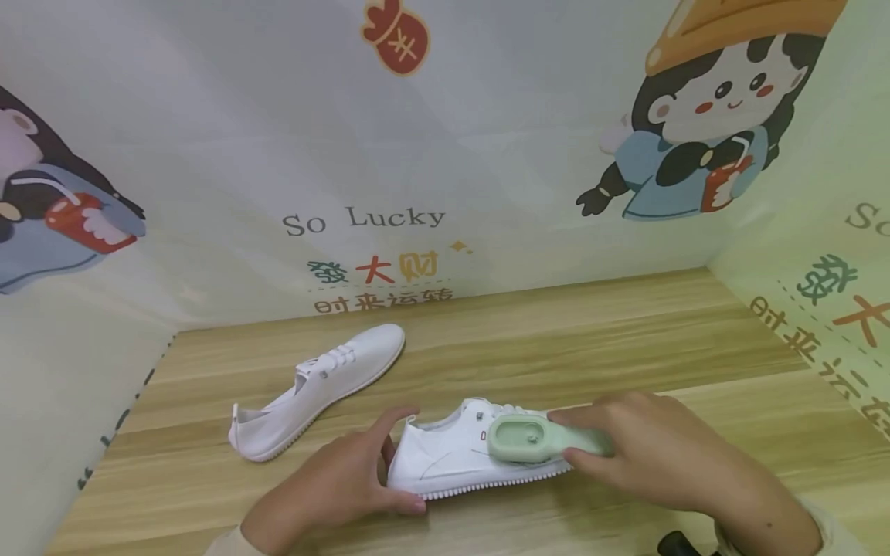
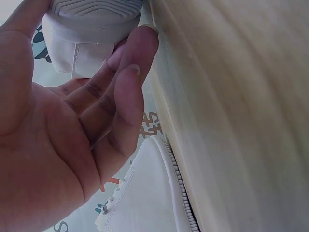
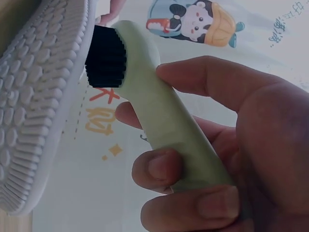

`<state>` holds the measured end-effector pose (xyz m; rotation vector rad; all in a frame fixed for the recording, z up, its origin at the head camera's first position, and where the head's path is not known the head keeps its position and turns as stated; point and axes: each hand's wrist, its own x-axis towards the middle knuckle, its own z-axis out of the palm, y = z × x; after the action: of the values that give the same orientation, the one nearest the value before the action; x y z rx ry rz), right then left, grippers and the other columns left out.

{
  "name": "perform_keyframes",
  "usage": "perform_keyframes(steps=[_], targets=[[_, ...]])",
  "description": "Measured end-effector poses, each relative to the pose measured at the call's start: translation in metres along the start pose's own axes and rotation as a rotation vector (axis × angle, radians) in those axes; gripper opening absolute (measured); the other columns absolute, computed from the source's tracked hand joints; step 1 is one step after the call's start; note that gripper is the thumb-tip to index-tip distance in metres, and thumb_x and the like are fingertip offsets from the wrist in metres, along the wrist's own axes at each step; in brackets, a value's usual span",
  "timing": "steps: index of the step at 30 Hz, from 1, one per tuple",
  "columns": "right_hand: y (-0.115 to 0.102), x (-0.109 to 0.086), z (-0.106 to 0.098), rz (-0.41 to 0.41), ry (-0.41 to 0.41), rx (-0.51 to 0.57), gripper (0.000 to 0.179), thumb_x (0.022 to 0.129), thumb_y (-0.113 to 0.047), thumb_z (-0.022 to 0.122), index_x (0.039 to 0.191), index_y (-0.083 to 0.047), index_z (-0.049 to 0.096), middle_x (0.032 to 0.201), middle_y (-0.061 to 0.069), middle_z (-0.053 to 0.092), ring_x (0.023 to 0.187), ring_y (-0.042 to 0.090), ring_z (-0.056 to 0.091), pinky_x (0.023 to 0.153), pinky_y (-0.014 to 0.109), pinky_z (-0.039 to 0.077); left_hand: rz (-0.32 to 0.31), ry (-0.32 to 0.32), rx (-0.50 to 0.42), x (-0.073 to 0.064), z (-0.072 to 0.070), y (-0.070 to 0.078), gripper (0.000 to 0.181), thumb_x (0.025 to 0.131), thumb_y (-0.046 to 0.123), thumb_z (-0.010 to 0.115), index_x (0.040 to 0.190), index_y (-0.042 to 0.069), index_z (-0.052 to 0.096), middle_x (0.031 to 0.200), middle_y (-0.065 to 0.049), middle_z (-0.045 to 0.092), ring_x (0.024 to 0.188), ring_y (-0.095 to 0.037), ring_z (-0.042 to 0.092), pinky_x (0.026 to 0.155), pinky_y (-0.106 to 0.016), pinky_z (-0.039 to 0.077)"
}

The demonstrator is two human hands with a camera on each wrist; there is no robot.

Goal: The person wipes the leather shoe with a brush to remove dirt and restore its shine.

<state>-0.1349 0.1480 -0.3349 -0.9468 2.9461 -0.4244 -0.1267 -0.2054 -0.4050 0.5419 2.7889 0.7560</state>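
A white lace-up shoe (image 1: 445,459) is held near the front of the wooden table, its heel to the left. My left hand (image 1: 348,475) grips it round the heel; the ridged sole (image 2: 96,21) shows in the left wrist view. In my right hand (image 1: 647,448) is a pale green brush (image 1: 518,438), held by its handle. Its dark bristles (image 3: 106,58) meet the side of the shoe just above the studded sole edge (image 3: 38,92). Fingers wrap the handle in the right wrist view. The shoe's toe is partly hidden behind the brush and right hand.
A second white shoe (image 1: 320,390) lies at the back left on the wooden table (image 1: 591,340). Printed cloth walls (image 1: 501,154) enclose the table behind and on both sides. Part of a black object (image 1: 674,544) shows at the bottom edge by the right forearm.
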Motion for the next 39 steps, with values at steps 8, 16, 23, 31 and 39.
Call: perform_keyframes(steps=[8,16,23,31,39], targets=[[0.001,0.000,-0.002,0.001,0.004,0.011,0.038,0.088,-0.048,0.071,0.123,-0.034,0.071,0.112,-0.007,0.074,0.074,0.004,0.051,0.060,0.026,0.040,-0.007,0.007,0.019,0.000,0.001,-0.002,0.108,0.066,0.069,0.080,0.153,0.026,0.032,0.084,0.017,0.058,0.066,0.001,0.052,0.065,-0.022,0.044],[-0.013,0.006,0.013,-0.011,0.064,0.020,0.038,0.089,-0.043,0.071,0.125,-0.033,0.070,0.087,-0.011,0.069,0.059,0.000,0.041,0.053,0.021,0.036,0.005,0.002,0.015,0.000,-0.001,-0.001,0.108,0.068,0.071,0.078,0.154,0.025,0.030,0.083,0.016,0.058,0.066,0.001,0.051,0.064,-0.022,0.043],[-0.022,0.009,0.032,-0.061,0.110,0.002,0.042,0.089,-0.043,0.071,0.129,-0.030,0.068,0.082,-0.007,0.063,0.058,0.000,0.040,0.051,0.021,0.035,0.015,-0.005,0.012,0.001,0.001,-0.001,0.108,0.068,0.068,0.079,0.154,0.024,0.031,0.082,0.016,0.057,0.064,0.001,0.051,0.063,-0.022,0.043],[-0.038,0.013,0.051,-0.146,0.169,-0.046,0.044,0.091,-0.041,0.069,0.134,-0.033,0.063,0.080,-0.010,0.056,0.056,-0.001,0.037,0.052,0.021,0.034,0.025,-0.005,0.013,0.000,0.001,0.000,0.109,0.067,0.070,0.079,0.153,0.024,0.031,0.081,0.017,0.057,0.064,0.001,0.051,0.063,-0.022,0.043],[-0.050,0.015,0.066,-0.226,0.246,-0.040,0.043,0.096,-0.042,0.064,0.137,-0.029,0.061,0.086,-0.008,0.056,0.056,0.000,0.037,0.052,0.022,0.037,0.029,0.001,0.016,0.000,0.002,0.000,0.107,0.067,0.069,0.080,0.152,0.026,0.032,0.081,0.017,0.057,0.064,0.002,0.051,0.062,-0.021,0.043]])
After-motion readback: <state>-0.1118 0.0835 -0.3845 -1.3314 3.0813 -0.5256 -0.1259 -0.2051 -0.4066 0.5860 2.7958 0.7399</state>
